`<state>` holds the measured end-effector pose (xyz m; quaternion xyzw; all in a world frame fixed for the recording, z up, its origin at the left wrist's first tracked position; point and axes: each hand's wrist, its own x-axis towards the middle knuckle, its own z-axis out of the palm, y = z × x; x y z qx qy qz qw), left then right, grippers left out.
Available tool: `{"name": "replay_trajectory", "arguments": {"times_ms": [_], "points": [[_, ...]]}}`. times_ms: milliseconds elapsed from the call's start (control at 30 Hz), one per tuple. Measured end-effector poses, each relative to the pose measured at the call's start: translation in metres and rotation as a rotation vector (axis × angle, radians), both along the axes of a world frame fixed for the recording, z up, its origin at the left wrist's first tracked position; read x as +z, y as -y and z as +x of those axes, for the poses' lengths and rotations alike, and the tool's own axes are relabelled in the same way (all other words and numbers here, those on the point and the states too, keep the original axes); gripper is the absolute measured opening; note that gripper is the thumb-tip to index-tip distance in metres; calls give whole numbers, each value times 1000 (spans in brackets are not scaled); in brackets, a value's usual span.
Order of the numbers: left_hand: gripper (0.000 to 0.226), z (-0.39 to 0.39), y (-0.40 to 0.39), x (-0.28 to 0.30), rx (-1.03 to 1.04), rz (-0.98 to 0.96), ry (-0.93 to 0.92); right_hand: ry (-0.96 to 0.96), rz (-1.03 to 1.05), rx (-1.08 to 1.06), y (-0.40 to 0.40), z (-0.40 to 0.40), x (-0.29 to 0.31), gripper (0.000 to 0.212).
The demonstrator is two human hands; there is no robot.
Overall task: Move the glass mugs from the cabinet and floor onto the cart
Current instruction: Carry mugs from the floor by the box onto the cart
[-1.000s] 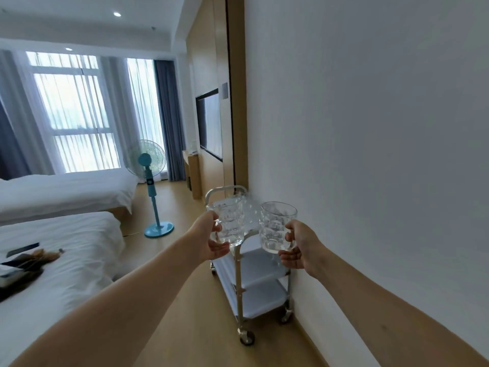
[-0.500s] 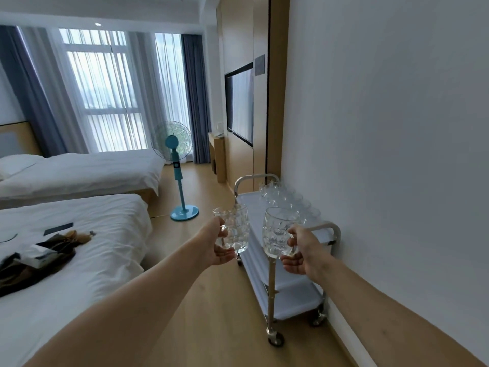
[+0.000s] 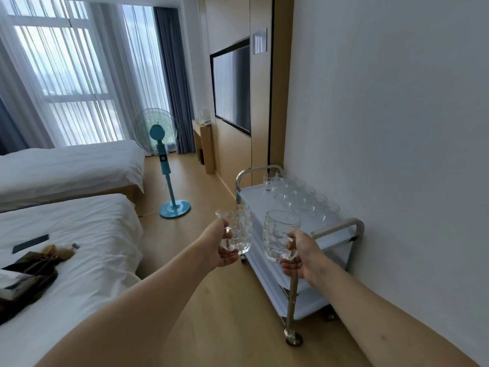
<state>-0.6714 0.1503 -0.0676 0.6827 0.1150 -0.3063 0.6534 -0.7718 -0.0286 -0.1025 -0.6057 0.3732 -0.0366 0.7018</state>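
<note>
Curling round a handle each, the left hand (image 3: pixel 222 250) grips one dimpled glass mug (image 3: pixel 238 229) and the right hand (image 3: pixel 300 256) the other mug (image 3: pixel 279 235). Both stand upright, rims up, long axis vertical, above the cart (image 3: pixel 254 198) at its near, 6 o'clock end. Rows of mugs (image 3: pixel 299 197) fill the 1 o'clock side. Swinging them together could chip glass; setting down blindly could topple the nearest row.

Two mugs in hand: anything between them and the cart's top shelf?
Only the near handle rail, which crosses the cart end facing the right mug. The left mug has open shelf beside it; the mugs already on the shelf line the wall side.
</note>
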Motion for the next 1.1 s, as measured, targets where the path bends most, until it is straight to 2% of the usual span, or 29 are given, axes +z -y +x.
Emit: {"name": "replay_trajectory", "arguments": {"times_ms": [200, 533, 833, 1100], "points": [[26, 39, 0, -23, -39, -3, -59, -94, 10, -24, -5, 38, -26, 29], [29, 124, 37, -48, -67, 76, -84, -93, 113, -58, 32, 137, -59, 26], [27, 224, 124, -69, -121, 170, -103, -109, 187, -154, 103, 218, -94, 28], [29, 274, 189, -105, -261, 212, -181, -184, 230, -275, 156, 245, -133, 28]]}}
